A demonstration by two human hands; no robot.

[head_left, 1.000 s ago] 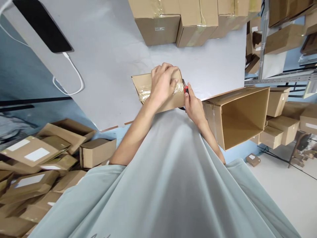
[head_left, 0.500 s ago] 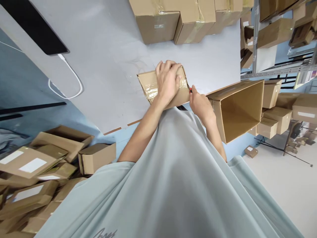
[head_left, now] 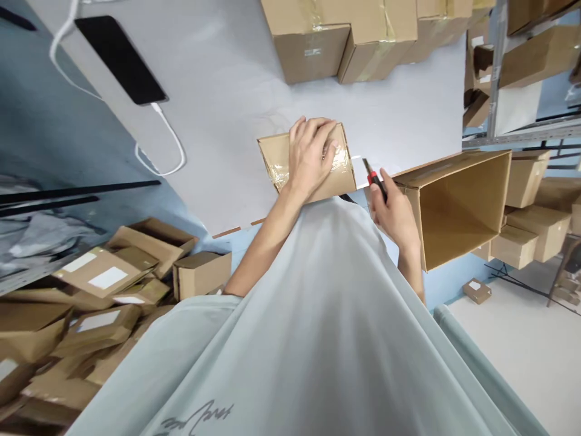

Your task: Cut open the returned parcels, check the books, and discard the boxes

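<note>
A small cardboard box (head_left: 341, 178) with shiny clear tape lies at the near edge of the white table. My left hand (head_left: 311, 154) grips it from above, fingers bent toward its far edge and covering part of the tape. Just right of the box, my right hand (head_left: 394, 209) is closed around a red and black utility knife (head_left: 373, 178). The blade points up and away from me, apart from the box.
Taped cartons (head_left: 313, 57) stand along the table's far side. An open, tall carton (head_left: 463, 212) is at my right. A black phone (head_left: 122, 60) with a white cable lies at left. Discarded boxes (head_left: 106, 275) pile up at lower left; a metal shelf (head_left: 497, 72) stands at right.
My right hand has drawn the knife away from the box's right edge, so the blade now shows. My left hand stays on the box. The view has shifted slightly.
</note>
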